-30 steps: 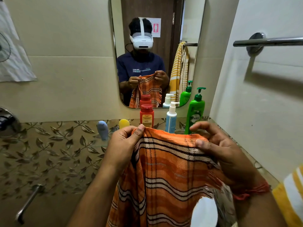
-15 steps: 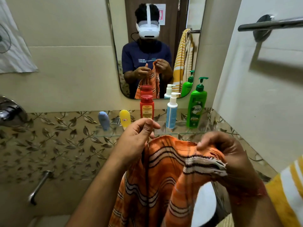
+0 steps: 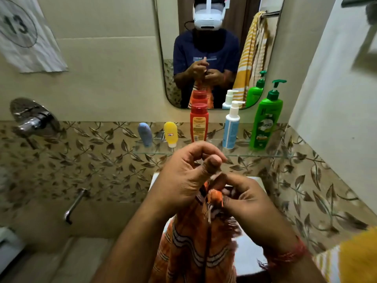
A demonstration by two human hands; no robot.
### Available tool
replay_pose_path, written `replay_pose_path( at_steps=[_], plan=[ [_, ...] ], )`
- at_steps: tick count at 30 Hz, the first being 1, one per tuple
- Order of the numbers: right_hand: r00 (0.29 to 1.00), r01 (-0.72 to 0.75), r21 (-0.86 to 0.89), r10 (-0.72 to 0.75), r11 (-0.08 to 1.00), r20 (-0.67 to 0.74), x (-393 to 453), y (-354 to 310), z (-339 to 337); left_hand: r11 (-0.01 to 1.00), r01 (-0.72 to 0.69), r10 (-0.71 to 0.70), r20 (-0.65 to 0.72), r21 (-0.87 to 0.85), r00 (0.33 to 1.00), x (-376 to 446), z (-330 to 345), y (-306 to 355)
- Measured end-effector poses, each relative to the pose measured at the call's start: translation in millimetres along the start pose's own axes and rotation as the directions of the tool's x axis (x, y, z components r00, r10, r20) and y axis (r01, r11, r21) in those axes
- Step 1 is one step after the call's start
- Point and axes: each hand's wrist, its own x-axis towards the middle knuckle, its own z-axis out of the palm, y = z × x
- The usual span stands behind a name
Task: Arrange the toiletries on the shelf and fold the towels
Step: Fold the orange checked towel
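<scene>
Grip: left hand (image 3: pixel 183 180) and right hand (image 3: pixel 246 203) both pinch the orange towel (image 3: pixel 195 252), top corners together.
Shelf (image 3: pixel 155 153): five bottles upright.

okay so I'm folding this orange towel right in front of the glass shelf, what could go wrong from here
1. Your left hand and right hand pinch the orange striped towel just below the glass shelf; lifting or shaking it might topple the red bottle or the white-and-blue pump bottle.
2. Only the top corners are pinched, so the hanging cloth may slip or fold unevenly.
</scene>
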Motion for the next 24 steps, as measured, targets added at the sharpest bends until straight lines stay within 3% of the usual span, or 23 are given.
replay_pose_path(
  at_steps=[5,8,15,18,19,22,24],
  plan=[
    [0.989,0.037,-0.143,-0.057,0.989,-0.136,5.0,-2.2,5.9,0.927,0.214,-0.252,0.092,0.307,0.963,-22.7,-33.5,-14.4],
    [0.982,-0.021,-0.160,-0.009,0.987,-0.187,9.5,-1.0,10.7,0.900,0.182,-0.227,0.068,0.397,0.972,-32.4,-49.9,-23.5],
    [0.961,-0.082,-0.360,-0.022,0.929,-0.276,20.2,-16.0,39.1,0.982,0.173,-0.161,-0.142,0.074,0.977,-30.9,-88.6,-21.6],
    [0.957,-0.008,-0.510,-0.141,0.860,-0.253,29.8,-24.0,56.3,0.974,0.188,-0.211,-0.207,-0.125,0.955,-24.1,-94.6,-22.4],
    [0.955,0.033,-0.491,-0.173,0.870,-0.242,32.5,-26.0,63.6,0.969,0.195,-0.224,-0.211,-0.148,0.952,-21.4,-96.6,-23.6],
    [0.950,0.114,-0.216,-0.170,0.970,-0.262,41.2,-32.8,87.9,0.975,0.193,-0.210,-0.166,-0.109,0.964,-14.3,-101.9,-29.1],
    [0.948,0.113,-0.188,-0.163,0.976,-0.274,48.9,-33.1,102.1,0.975,0.190,-0.201,-0.087,-0.117,0.976,-11.2,-103.8,-28.0]
  ],
)
